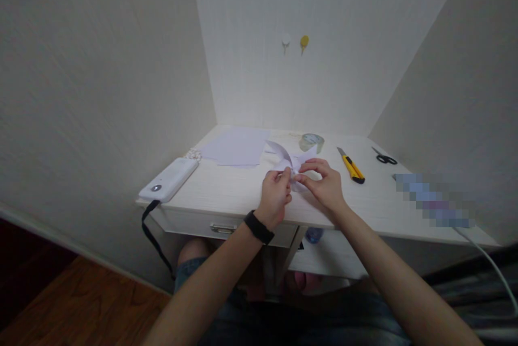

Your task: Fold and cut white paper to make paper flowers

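You have the pinwheel (297,163), a folded white paper piece with curled blades, up in front of you near the middle of the table (226,187). Your left hand (275,192) has thumb and forefinger clamped on its lower part, close to the centre, the other fingers curled into the palm. Your right hand (322,181) comes in from the other side, thumb tip at the centre and the fingers bent over a blade; those fingertips touch the paper, but you cannot tell from here whether they grip it. A black band (259,227) circles your left wrist.

Just behind the pinwheel lies the tape (312,142). To its left, white sheets (237,146) overlap flat on the table, and at the near left edge rests a white device (169,180), its black strap (149,235) hanging over the side. To the right of your right hand lies the yellow cutter (352,167) (its blade shows, pointing away from you), with the scissors (385,158) beyond it. Two hooks (304,42), one white and one yellow, sit on the wall (332,76).
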Tool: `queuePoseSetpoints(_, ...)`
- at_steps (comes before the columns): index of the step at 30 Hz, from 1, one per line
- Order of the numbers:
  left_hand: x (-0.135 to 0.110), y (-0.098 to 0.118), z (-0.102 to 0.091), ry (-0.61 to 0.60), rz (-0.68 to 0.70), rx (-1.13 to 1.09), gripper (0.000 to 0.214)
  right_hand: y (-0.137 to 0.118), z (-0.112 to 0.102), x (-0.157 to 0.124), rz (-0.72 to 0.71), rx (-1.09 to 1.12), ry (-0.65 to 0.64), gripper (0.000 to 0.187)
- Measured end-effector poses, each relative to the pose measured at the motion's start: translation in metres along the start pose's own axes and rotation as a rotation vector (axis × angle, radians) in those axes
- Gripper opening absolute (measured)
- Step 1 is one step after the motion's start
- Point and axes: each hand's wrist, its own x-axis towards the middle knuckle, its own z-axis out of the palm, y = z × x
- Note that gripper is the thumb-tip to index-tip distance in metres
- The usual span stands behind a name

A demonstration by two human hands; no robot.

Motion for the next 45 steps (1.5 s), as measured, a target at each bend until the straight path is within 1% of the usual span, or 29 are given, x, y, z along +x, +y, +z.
queuePoseSetpoints(7,-0.002,0.0,-0.001,-0.059,0.0,0.016,0.037,0.004,-0.003,0.003,0.043,0.079,0.01,0.02)
queuePoseSetpoints(13,-0.002,0.001,-0.002,-0.104,-0.005,0.014,0.04,0.012,-0.003,0.003,0.109,0.15,0.009,0.022)
queuePoseSetpoints(17,-0.002,0.002,-0.002,-0.139,-0.015,0.011,0.042,0.011,-0.003,0.004,0.144,0.172,0.018,0.025)
queuePoseSetpoints(21,-0.002,0.002,-0.003,-0.143,-0.024,0.006,0.043,0.01,-0.003,0.004,0.152,0.195,0.008,0.026)
queuePoseSetpoints(28,-0.001,0.001,-0.003,-0.127,-0.02,0.005,0.047,0.01,-0.004,0.004,0.101,0.119,0.014,0.024)
queuePoseSetpoints(33,0.0,-0.001,-0.003,-0.078,-0.003,-0.001,0.046,0.001,-0.004,0.003,0.032,0.029,0.029,0.021)
queuePoseSetpoints(36,0.0,-0.001,-0.004,-0.048,-0.007,-0.038,0.046,-0.004,-0.003,0.001,0.018,-0.02,0.051,0.021)
queuePoseSetpoints(41,0.001,-0.002,-0.005,-0.075,-0.021,-0.088,0.048,-0.004,-0.002,0.0,0.008,-0.03,0.046,0.019)
queuePoseSetpoints(45,0.002,-0.003,-0.005,-0.074,-0.047,-0.117,0.048,-0.001,-0.003,0.001,0.02,-0.035,0.036,0.017)
